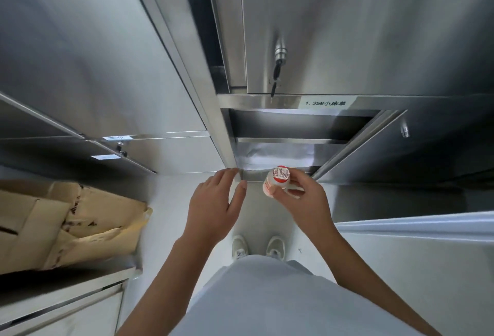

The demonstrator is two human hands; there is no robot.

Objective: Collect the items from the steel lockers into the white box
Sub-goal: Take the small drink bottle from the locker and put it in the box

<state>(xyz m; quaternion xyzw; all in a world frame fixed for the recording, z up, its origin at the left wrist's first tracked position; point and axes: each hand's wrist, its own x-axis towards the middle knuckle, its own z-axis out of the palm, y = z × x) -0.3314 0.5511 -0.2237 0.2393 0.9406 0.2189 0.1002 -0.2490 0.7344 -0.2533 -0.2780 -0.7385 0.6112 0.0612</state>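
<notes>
- Nearest, the right hand (302,202) is closed around a small white bottle (276,182), fingers wrapped about its body from the side.
- The bottle is a pale, squat plastic one with a red foil-like cap bearing small print and a reddish band of label lower down; it sits slightly tilted in the grip, cap facing the camera.
- The left hand (213,207) is empty, fingers spread and relaxed, its fingertips close to the steel edge of the locker frame; whether they touch it cannot be told.
- The bottle hangs just in front of the open lower locker (294,148), clear of the opening and above the floor.
- That compartment, with its door (387,146) swung out to the right, looks bare inside apart from reflections.
- Above it, a closed locker door (347,28) carries a key in its lock.
- The white box (414,231) lies low at the right, only its rim in view.
- By my judgement one item is out and in hand; it is not yet dropped in the box, and other lockers may remain.
</notes>
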